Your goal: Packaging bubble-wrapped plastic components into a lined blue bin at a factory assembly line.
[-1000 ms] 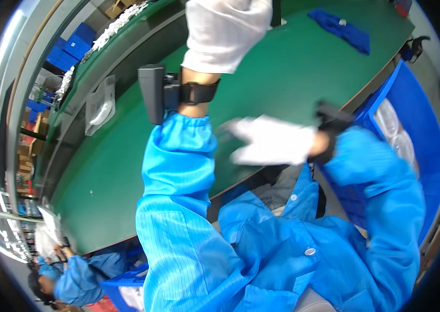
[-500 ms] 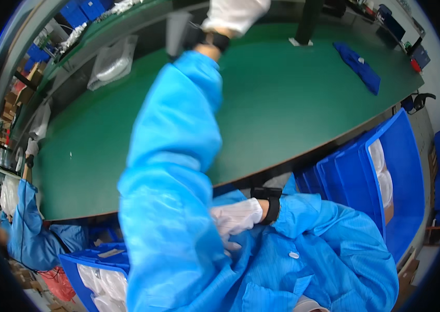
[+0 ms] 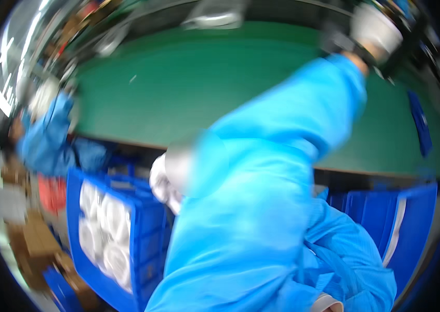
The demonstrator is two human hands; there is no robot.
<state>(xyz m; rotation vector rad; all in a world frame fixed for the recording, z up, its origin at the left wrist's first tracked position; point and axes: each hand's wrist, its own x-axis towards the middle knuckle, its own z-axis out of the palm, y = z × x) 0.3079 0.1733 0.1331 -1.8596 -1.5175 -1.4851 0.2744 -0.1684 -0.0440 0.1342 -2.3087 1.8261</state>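
My left arm, in a blue sleeve, reaches across to the upper right. Its hand (image 3: pixel 376 31) wears a white glove and is near a dark post (image 3: pixel 409 44) over the far side of the green table (image 3: pixel 178 88). Motion smears its fingers, so no hold can be made out. My right arm passes beneath the left one. My right hand (image 3: pixel 163 184), white-gloved too, shows left of my left sleeve, by the table's near edge and the left blue crate (image 3: pixel 149 234). A pale blurred patch covers part of it, and its grip is unclear.
The left crate holds several white round pieces (image 3: pixel 118 218). Another blue crate (image 3: pixel 407 229) stands at the right. Blue cloth (image 3: pixel 420 125) lies on the table's right, a clear bag (image 3: pixel 217 18) at the far edge. A person in blue (image 3: pixel 48 140) is at the left.
My view has swung, shifting the table and crates. My left hand has gone from the top middle to the upper right. My right hand has moved from near my body toward the left crate.
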